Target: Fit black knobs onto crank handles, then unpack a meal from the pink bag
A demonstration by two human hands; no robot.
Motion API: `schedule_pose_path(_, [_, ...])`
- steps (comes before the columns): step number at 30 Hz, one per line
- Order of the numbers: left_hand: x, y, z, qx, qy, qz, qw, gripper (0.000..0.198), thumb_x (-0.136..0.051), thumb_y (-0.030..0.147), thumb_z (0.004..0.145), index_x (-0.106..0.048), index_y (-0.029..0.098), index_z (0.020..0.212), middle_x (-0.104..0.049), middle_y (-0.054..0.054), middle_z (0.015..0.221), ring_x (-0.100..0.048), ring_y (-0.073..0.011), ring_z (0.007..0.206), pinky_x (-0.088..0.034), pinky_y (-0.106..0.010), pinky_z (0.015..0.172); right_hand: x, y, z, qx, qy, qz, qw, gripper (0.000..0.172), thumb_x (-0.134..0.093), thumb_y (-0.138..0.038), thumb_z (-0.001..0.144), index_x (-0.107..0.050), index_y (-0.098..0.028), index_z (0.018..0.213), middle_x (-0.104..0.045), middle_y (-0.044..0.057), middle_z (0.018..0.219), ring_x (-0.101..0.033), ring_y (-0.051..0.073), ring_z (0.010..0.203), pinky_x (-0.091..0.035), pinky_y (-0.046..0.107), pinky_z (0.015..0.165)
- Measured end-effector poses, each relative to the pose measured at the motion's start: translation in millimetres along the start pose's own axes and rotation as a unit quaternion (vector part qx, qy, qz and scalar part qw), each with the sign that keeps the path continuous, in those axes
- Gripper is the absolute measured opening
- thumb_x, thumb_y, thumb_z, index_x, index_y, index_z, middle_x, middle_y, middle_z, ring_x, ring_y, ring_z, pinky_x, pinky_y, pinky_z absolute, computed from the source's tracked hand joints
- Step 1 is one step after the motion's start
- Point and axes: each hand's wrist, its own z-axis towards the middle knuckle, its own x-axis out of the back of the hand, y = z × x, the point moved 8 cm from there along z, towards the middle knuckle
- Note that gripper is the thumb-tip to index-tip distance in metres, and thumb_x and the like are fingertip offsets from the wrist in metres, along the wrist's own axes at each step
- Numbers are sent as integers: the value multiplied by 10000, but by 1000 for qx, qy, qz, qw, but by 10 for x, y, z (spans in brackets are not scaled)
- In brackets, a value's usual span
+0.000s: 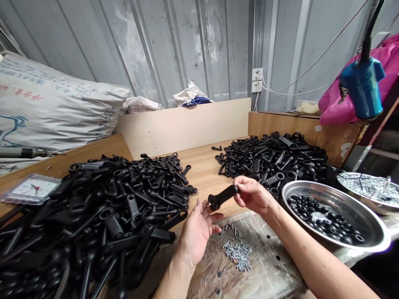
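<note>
My right hand pinches one end of a black plastic crank handle, held tilted above the bench. My left hand is at the handle's ringed lower end, thumb and index finger closed on a small shiny metal pin against it. The other left fingers are loosely curled, palm up. How far the pin sits in the handle cannot be made out. Below the hands, a loose heap of metal pins lies on the worn metal bench plate.
Black handles form a large pile at left and another pile at back right. A steel bowl of black round parts stands right, beside a dish of metal pins. A blue power tool hangs overhead; a clock lies left.
</note>
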Motion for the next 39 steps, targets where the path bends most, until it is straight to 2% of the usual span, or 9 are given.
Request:
schedule_pose_path(5, [104, 140, -15, -32, 43, -46, 998, 79, -480, 71, 816, -537, 92, 766, -571, -54, 648, -545, -143, 486, -390, -193, 361, -89, 132, 0, -39, -41, -7, 998, 347, -823, -340, 527, -621, -122, 707, -555, -2, 511, -521, 108, 389, -404, 160, 362])
schedule_pose_path(10, [147, 250, -12, -71, 58, -59, 994, 181, -481, 39, 802, -606, 73, 928, -627, -87, 753, -581, -159, 548, -442, -214, 405, -45, 187, -23, -75, -49, -57, 994, 228, -740, -224, 538, -640, -94, 697, -589, 25, 557, -538, 115, 395, -405, 157, 359])
schedule_pose_path(16, [175, 236, 21, -79, 63, -67, 993, 130, -608, 95, 739, -650, 107, 862, -633, -64, 742, -590, -175, 572, -451, -222, 419, -40, 238, -22, -86, -41, -111, 989, 183, -673, -182, 503, -644, -102, 665, -593, 17, 560, -515, 98, 409, -392, 153, 373])
schedule_pose_path(22, [174, 249, 21, -85, 46, -51, 994, 387, -805, 123, 474, -675, 101, 838, -642, -66, 783, -590, -181, 601, -467, -231, 441, 8, 274, 1, -91, -26, -158, 983, 187, -660, -185, 477, -632, -110, 646, -591, 15, 538, -494, 92, 420, -391, 158, 397])
schedule_pose_path(26, [189, 239, 14, -78, 51, -46, 995, 439, -829, 127, 420, -685, 108, 834, -644, -57, 787, -582, -171, 601, -469, -228, 445, 22, 276, 5, -92, -19, -185, 978, 201, -646, -212, 478, -626, -121, 656, -592, 6, 550, -499, 95, 440, -394, 164, 414])
schedule_pose_path(29, [186, 234, 17, -79, 47, -49, 995, 398, -807, 110, 447, -686, 106, 826, -644, -62, 790, -581, -176, 606, -470, -230, 446, 18, 267, 6, -90, -14, -207, 974, 208, -643, -231, 480, -615, -122, 654, -588, 3, 548, -493, 98, 442, -388, 175, 420])
schedule_pose_path(32, [194, 235, 19, -80, 56, -53, 994, 301, -709, 58, 567, -680, 103, 862, -643, -72, 825, -581, -175, 617, -474, -234, 449, 14, 263, 15, -76, -10, -231, 970, 205, -633, -238, 504, -599, -121, 669, -576, -1, 548, -482, 98, 452, -377, 187, 434])
schedule_pose_path(36, [217, 231, 14, -73, 78, -62, 992, 265, -537, -9, 732, -674, 127, 913, -640, -74, 932, -595, -171, 680, -492, -235, 474, 7, 285, 44, -35, -6, -271, 962, 150, -628, -183, 580, -569, -126, 705, -543, -25, 569, -449, 86, 487, -333, 183, 454])
schedule_pose_path(39, [214, 227, 12, -68, 77, -64, 993, 273, -487, -20, 776, -679, 126, 905, -636, -77, 982, -600, -165, 701, -503, -236, 487, 9, 317, 66, -8, -3, -301, 954, 94, -613, -116, 642, -553, -126, 713, -516, -39, 586, -444, 85, 520, -342, 190, 499])
